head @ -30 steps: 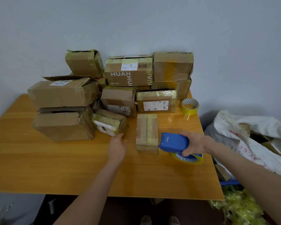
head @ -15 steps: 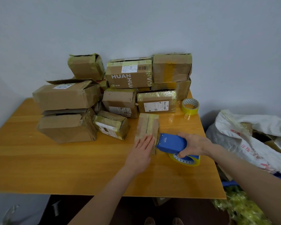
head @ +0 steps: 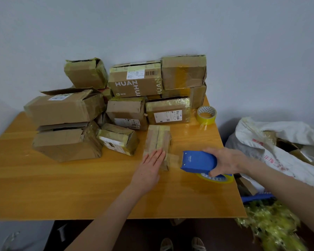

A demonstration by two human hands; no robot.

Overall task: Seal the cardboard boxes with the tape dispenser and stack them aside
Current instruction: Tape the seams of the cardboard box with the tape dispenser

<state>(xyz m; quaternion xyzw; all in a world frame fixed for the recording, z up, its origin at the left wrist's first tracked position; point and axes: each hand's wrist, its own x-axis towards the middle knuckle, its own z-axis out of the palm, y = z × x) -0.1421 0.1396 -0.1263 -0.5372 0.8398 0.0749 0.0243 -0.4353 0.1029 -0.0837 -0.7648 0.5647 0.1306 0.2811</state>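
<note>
Left hand (head: 152,165) lies flat, fingers together, pressing the near end of the box (head: 158,140). To its right, the right hand (head: 227,161) grips the dispenser (head: 198,162), tape (head: 174,158) stretched between. Risk: light pressure lets the pull drag the box or peel the tape.

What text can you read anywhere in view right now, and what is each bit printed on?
"HUAN": white print on the front of the brown box in the back row; repeated sideways at its right edge, partly cut off.
Shipping labels and barcodes on several boxes: too small to read.
Logo on the blue tape dispenser: too small.
Red print on the white sack: blurred, unreadable.
</note>
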